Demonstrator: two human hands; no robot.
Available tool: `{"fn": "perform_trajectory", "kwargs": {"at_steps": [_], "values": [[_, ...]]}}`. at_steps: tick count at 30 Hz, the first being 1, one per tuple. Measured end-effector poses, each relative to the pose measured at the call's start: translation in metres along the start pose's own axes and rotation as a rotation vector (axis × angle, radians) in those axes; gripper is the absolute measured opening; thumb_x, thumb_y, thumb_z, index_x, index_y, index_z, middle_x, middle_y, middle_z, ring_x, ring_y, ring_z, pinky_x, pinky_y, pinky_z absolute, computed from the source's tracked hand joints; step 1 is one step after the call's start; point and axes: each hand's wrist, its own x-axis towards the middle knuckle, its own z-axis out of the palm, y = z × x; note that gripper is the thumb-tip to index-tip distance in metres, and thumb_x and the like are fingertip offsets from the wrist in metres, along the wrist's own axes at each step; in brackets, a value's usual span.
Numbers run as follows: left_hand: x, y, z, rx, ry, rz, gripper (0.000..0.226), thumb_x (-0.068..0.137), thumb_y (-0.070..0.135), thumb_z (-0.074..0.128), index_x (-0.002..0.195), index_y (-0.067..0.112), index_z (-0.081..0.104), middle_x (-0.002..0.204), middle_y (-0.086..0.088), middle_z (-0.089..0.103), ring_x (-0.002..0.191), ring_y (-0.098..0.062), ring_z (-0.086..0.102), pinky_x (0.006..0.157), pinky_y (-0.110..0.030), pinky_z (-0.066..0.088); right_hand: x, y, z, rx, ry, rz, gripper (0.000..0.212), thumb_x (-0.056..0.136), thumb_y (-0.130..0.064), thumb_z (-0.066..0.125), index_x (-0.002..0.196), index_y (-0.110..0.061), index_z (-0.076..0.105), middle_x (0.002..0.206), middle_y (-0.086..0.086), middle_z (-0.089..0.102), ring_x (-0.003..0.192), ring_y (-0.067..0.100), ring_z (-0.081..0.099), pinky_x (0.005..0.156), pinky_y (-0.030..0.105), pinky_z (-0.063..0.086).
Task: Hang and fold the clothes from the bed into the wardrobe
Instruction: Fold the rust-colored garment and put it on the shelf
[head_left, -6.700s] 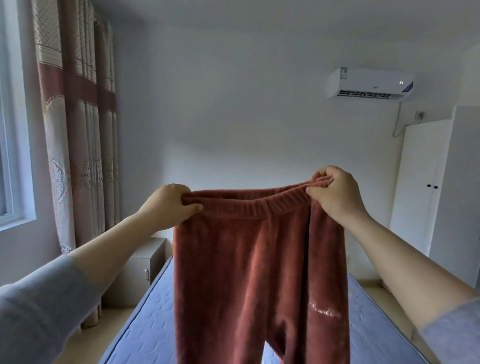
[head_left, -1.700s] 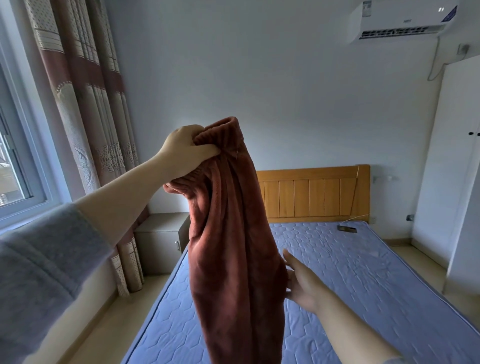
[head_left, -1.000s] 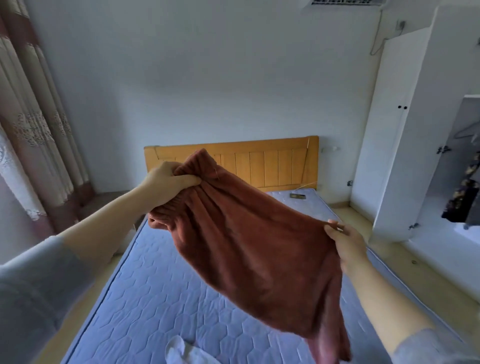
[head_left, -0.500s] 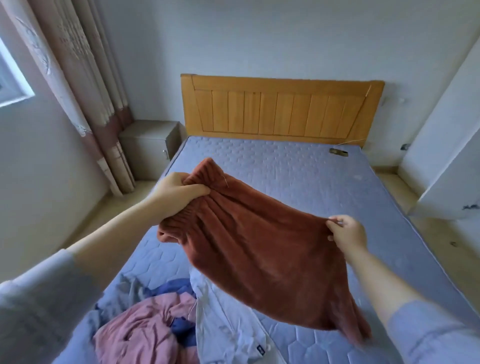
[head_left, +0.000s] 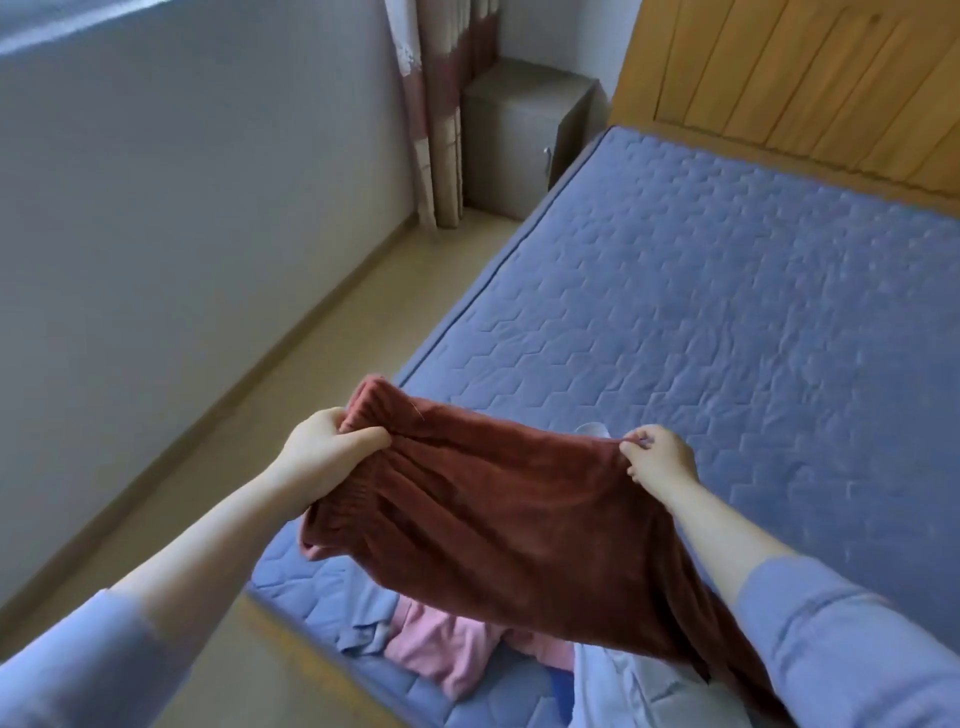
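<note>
I hold the trousers (head_left: 519, 519) up between both hands, above the near end of the bed (head_left: 727, 312). My left hand (head_left: 322, 457) is fisted round the bunched waistband (head_left: 363, 410). My right hand (head_left: 660, 460) pinches the top edge of the cloth further along, thumb and fingertips closed on it. The legs drop toward the lower right and pass behind my right sleeve (head_left: 857, 649), so I cannot see the cuffs. Under the trousers, mostly covered, lie a pink garment (head_left: 441, 649), a blue-grey garment (head_left: 363, 623) and a pale garment (head_left: 623, 686) cut off by the bottom edge. A small pale thing (head_left: 592, 428) peeks over the cloth near my right hand; I cannot make out what it is.
</note>
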Motion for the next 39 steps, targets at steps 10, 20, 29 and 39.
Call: {"fn": "perform_trajectory", "kwargs": {"at_steps": [10, 20, 29, 39], "values": [[0.079, -0.191, -0.038, -0.079, 0.046, -0.324, 0.04, 0.058, 0.044, 0.058, 0.084, 0.016, 0.068, 0.084, -0.001, 0.071, 0.084, -0.02, 0.066, 0.077, -0.034, 0.051, 0.042, -0.05, 0.209, -0.3, -0.229, -0.078, 0.014, 0.092, -0.014, 0.06, 0.101, -0.008, 0.068, 0.108, 0.015, 0.07, 0.107, 0.033, 0.062, 0.091, 0.036, 0.047], [0.132, -0.29, 0.005, -0.109, 0.066, -0.36, 0.027, 0.073, 0.038, 0.061, 0.095, 0.024, 0.056, 0.088, 0.013, 0.06, 0.093, -0.019, 0.057, 0.078, -0.031, 0.037, 0.071, -0.027, 0.312, -0.436, -0.24, -0.056, 0.044, 0.093, -0.014, 0.055, 0.136, -0.007, 0.047, 0.133, 0.022, 0.05, 0.123, 0.038, 0.049, 0.095, 0.038, 0.041], [0.163, -0.332, 0.039, -0.019, 0.055, -0.352, 0.035, 0.088, 0.038, 0.062, 0.118, 0.025, 0.052, 0.104, 0.006, 0.059, 0.099, -0.019, 0.055, 0.081, -0.031, 0.037, 0.05, -0.014, 0.341, -0.273, -0.205, -0.209, 0.059, 0.093, -0.007, 0.056, 0.147, -0.005, 0.035, 0.152, 0.018, 0.032, 0.14, 0.028, 0.033, 0.113, 0.032, 0.026], [0.158, -0.326, 0.041, -0.053, 0.05, -0.328, 0.038, 0.071, 0.041, 0.078, 0.095, 0.034, 0.049, 0.089, 0.018, 0.061, 0.079, 0.006, 0.055, 0.06, -0.014, 0.036, -0.046, 0.006, 0.391, 0.13, -0.292, 0.216, 0.038, 0.094, -0.01, 0.055, 0.132, -0.011, 0.056, 0.126, 0.006, 0.063, 0.103, 0.01, 0.057, 0.099, 0.021, 0.039]]}}
